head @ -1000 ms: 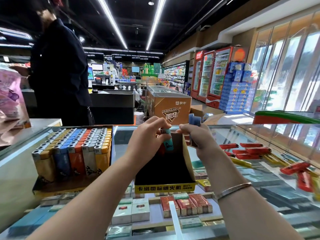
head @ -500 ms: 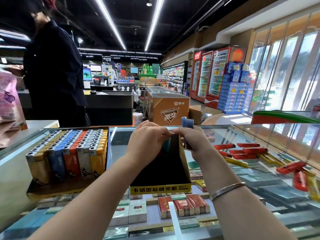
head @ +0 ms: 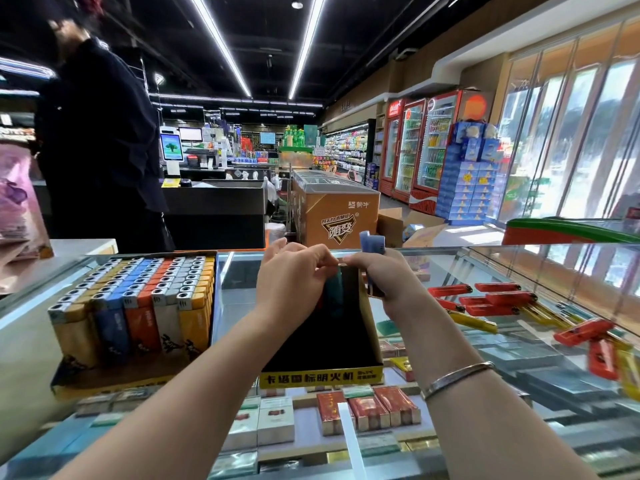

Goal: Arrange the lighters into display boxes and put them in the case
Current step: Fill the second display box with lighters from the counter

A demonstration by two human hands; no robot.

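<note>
A nearly empty black display box (head: 329, 344) with a yellow front strip stands on the glass counter before me. My left hand (head: 294, 282) pinches a teal lighter (head: 334, 289) at the box's back wall, where a red lighter is partly hidden. My right hand (head: 384, 278) grips blue lighters (head: 372, 244) that stick up above its fingers, and its fingertips meet the left hand's. A full display box (head: 138, 306) of yellow, blue, orange and white lighters stands to the left. Loose red lighters (head: 491, 301) and yellow lighters (head: 474, 322) lie scattered on the glass to the right.
The glass counter (head: 242, 292) covers shelves of cigarette packs (head: 367, 410). A person in dark clothes (head: 100, 150) stands beyond the counter at the left. A pink bag (head: 17, 202) sits at the far left edge. An orange freezer chest (head: 336, 213) stands behind the counter.
My left hand has lowered the teal lighter deeper into the black box. Both hands have come together until their fingertips meet above the box's back wall.
</note>
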